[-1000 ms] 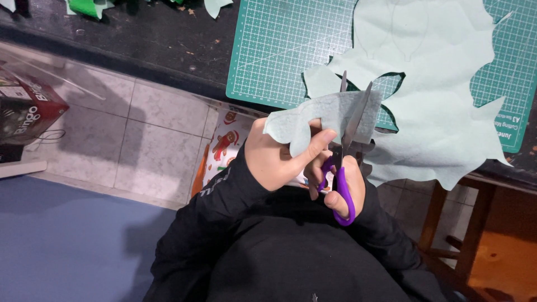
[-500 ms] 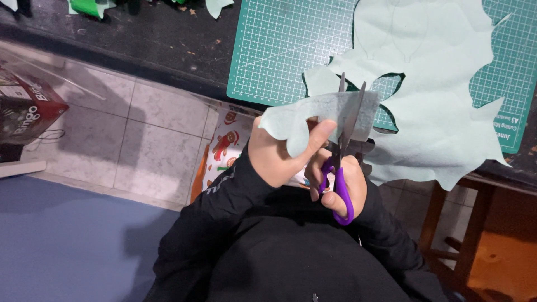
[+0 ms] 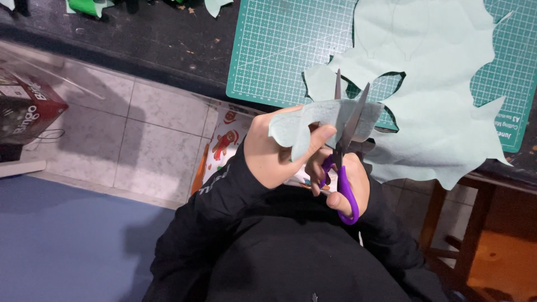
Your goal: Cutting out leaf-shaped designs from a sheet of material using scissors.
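A small cut piece of pale mint-green felt (image 3: 313, 120) is held up in the air just in front of the near edge of the dark worktable (image 3: 140, 39), below the person's chest line and above the tiled floor (image 3: 145, 140). The left hand (image 3: 277, 151) pinches it, thumb on the near face and fingers curled behind. The blades of a pair of scissors with purple plastic handles (image 3: 344, 168) stand parted in a narrow V and straddle the piece's upper edge. The right hand (image 3: 341, 179) grips those handles, fingers closed through the loops. Both arms wear black sleeves.

Just beyond, a large sheet of the same pale green felt (image 3: 430, 100), with ragged scalloped cut-outs along its edge, lies over a dark green gridded cutting mat (image 3: 285, 50) and hangs past the table's front. Under the hands, a printed bag with a gingerbread figure (image 3: 226, 140) rests on the floor. Far left sits a dark red cardboard box (image 3: 25, 109), and a brown wooden stool (image 3: 492, 251) stands at lower right.
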